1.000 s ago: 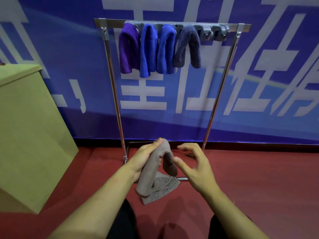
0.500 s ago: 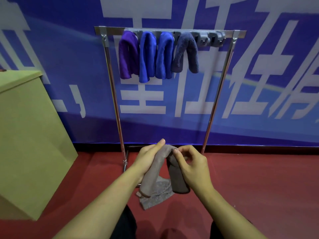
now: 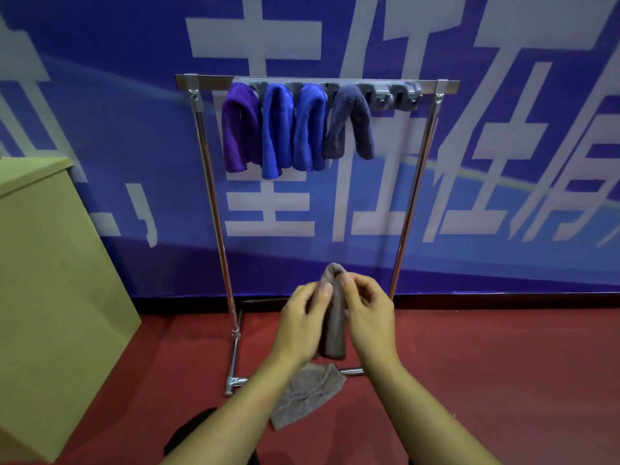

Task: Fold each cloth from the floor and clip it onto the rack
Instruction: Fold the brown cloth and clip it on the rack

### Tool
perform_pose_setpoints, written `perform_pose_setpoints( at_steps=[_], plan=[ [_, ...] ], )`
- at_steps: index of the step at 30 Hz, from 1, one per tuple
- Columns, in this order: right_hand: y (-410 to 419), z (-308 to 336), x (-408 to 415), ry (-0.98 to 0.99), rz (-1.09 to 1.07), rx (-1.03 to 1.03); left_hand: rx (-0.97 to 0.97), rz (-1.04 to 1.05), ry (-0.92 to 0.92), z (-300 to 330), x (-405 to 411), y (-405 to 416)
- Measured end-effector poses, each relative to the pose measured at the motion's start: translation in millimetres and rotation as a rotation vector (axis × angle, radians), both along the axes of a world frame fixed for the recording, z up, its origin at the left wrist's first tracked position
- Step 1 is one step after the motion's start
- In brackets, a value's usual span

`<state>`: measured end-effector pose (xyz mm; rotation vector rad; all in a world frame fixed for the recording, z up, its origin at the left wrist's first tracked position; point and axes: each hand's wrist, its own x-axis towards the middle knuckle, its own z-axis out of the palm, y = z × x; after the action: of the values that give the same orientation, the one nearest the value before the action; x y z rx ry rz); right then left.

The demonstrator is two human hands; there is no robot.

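A brown-grey cloth, folded into a narrow strip, hangs between my two hands in front of the rack. My left hand pinches its left side and my right hand pinches its right side, near the top fold. A grey speckled cloth lies flat on the red floor below them. The metal rack stands against the wall. Along its top bar hang a purple cloth, two blue cloths and a dark grey cloth. Empty grey clips sit at the bar's right part.
A tan box stands at the left, close to the rack's left post. A blue banner covers the wall behind. Red floor stretches to the right. The rack's base bar lies on the floor near the speckled cloth.
My hands have risen with the brown-grey cloth and closed together on it. The cloth, draped loosely a second ago, is now a tight folded strip clear of the speckled cloth.
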<state>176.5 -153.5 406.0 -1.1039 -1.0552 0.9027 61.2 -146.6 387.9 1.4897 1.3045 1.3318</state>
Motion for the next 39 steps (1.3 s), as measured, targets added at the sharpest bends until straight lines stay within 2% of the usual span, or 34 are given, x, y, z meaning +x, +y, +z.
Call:
perform_pose_setpoints(
  at_steps=[2, 6, 9, 12, 21, 26, 29, 33, 39],
  plan=[
    [4.2, 1.0, 1.3, -0.005, 0.053, -0.009, -0.033, -0.055, -0.008, 0.6, 5.0, 1.9],
    [9.4, 0.8, 7.9, -0.166, 0.088, -0.028, -0.036, -0.059, -0.034, 12.9, 14.8, 5.7],
    [9.3, 6.9, 13.2, -0.051, 0.160, -0.009, -0.034, -0.064, -0.046, 21.7, 21.3, 9.5],
    [17.0, 16.1, 17.6, 0.005, 0.106, 0.039, 0.024, -0.057, -0.019, 33.0, 28.0, 19.7],
    [85.8, 102.2, 43.8, -0.098, -0.085, 0.236, 0.251, 0.063, 0.144, 126.3, 64.4, 91.5],
    [138.1, 157.8, 74.1, -0.248, -0.217, 0.350, 0.368, 0.106, 0.259, 195.0, 90.8, 145.8],
    [173.0, 179.3, 94.4, -0.404, -0.279, 0.364, 0.382, 0.121, 0.361, 221.8, 96.7, 181.7],
    [217.9, 199.7, 113.9, -0.611, -0.324, 0.399, 0.432, 0.209, 0.461, 243.6, 96.5, 223.7],
    [272.1, 226.9, 127.3, -0.735, -0.362, 0.454, 0.486, 0.280, 0.468, 256.5, 108.2, 277.4]
  ],
)
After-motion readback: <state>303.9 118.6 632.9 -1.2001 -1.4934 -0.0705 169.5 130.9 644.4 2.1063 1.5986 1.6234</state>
